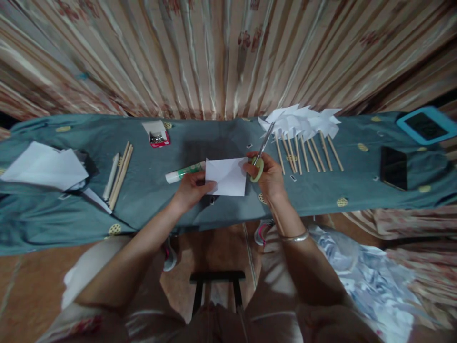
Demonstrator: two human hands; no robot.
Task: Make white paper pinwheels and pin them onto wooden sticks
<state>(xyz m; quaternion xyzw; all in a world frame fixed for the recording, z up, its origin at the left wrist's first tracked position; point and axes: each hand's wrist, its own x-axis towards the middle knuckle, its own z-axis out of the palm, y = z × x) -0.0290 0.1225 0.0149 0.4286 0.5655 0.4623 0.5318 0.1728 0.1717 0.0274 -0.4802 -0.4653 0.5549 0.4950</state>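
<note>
A white paper square (228, 178) is held between my two hands above the table, with a crease line showing on it. My left hand (192, 191) pinches its left edge, thumb on top. Green-handled scissors (262, 147) hang on the fingers of my right hand (268, 176), blades pointing up and away. The thumb and a finger of that same hand grip the paper's right edge. Behind the left fingers lies a white and green glue stick (182, 172), partly covered by the paper.
Paper pinwheels (303, 123) on wooden sticks lie in a row at the right. Beyond are a phone (393, 167) and a blue-framed tablet (426, 125). At left are loose sticks (121, 177), white paper sheets (44, 166) and a small red box (157, 136) of metal pieces.
</note>
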